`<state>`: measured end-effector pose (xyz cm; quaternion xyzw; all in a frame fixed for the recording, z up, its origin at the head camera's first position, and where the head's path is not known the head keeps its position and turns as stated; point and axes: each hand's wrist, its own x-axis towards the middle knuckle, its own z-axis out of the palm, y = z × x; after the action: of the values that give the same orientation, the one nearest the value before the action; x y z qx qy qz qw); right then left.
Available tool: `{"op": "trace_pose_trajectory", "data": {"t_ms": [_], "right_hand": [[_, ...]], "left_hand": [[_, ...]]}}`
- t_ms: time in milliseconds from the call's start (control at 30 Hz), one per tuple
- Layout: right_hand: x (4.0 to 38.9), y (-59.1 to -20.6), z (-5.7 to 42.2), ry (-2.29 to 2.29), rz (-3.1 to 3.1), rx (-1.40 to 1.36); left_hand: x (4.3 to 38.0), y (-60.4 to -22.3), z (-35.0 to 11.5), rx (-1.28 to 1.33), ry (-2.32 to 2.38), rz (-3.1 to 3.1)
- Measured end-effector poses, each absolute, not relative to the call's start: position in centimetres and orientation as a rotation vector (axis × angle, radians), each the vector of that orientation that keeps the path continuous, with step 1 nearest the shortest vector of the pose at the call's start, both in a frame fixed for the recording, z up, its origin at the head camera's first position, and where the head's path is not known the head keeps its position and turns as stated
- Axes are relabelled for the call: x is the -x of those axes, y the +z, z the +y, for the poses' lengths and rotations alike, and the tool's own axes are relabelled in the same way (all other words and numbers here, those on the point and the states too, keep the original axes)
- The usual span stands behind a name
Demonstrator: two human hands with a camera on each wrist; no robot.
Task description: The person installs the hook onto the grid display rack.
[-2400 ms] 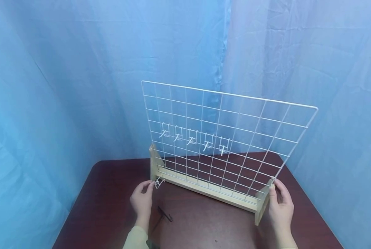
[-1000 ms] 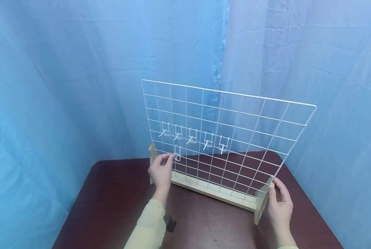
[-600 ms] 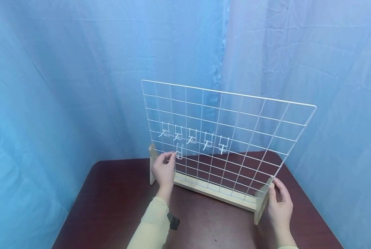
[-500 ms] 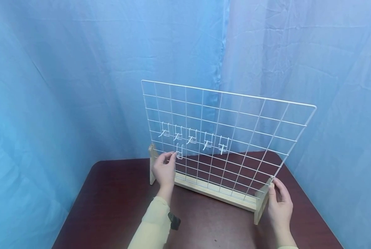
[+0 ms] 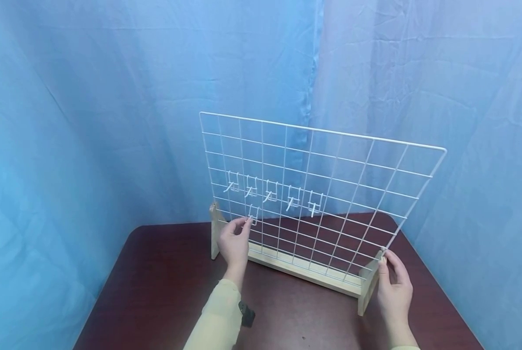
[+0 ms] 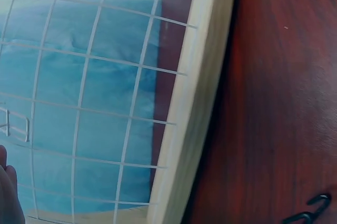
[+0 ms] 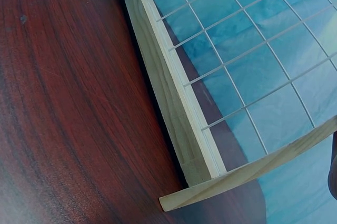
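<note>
My left hand (image 5: 236, 243) pinches a white wire hook (image 5: 256, 216) between thumb and fingertips, at the lower left of the white wire grid panel (image 5: 322, 130). This hook tilts a little, and whether its top prongs are over a wire I cannot tell. In the left wrist view the hook (image 6: 27, 129) lies against the mesh near the fingers (image 6: 9, 192). Above it, several matching hooks (image 5: 293, 201) hang in a row on one wire. My right hand (image 5: 394, 287) holds the panel's right edge by the top of the wooden end piece (image 5: 368, 287).
The panel stands in a pale wooden base (image 5: 304, 271) on a dark red-brown table (image 5: 165, 277). A black hook-shaped thing (image 6: 308, 215) lies on the table in front, hidden from the head view. Blue curtains (image 5: 134, 97) surround the table.
My left hand has carried the hook up from in front of the base to the mesh, then slightly right and down, and the hook has tilted. My right hand stays on the panel's edge.
</note>
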<state>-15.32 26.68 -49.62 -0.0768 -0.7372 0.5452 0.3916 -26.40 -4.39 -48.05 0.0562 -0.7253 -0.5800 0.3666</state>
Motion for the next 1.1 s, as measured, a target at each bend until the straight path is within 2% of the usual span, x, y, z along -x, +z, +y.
{"op": "trace_pose_trajectory", "data": {"t_ms": [333,1100], "right_hand": [[15.5,-49.7,26.7,1.399,-1.854,0.179],[15.4,-49.6,26.7,1.387,-1.863,0.174]], "left_hand": [[25.2,-50.6,-5.0,-0.229,-1.504,-1.955],[22.3,-56.2,-8.5,-0.234,-1.35,-2.005]]}}
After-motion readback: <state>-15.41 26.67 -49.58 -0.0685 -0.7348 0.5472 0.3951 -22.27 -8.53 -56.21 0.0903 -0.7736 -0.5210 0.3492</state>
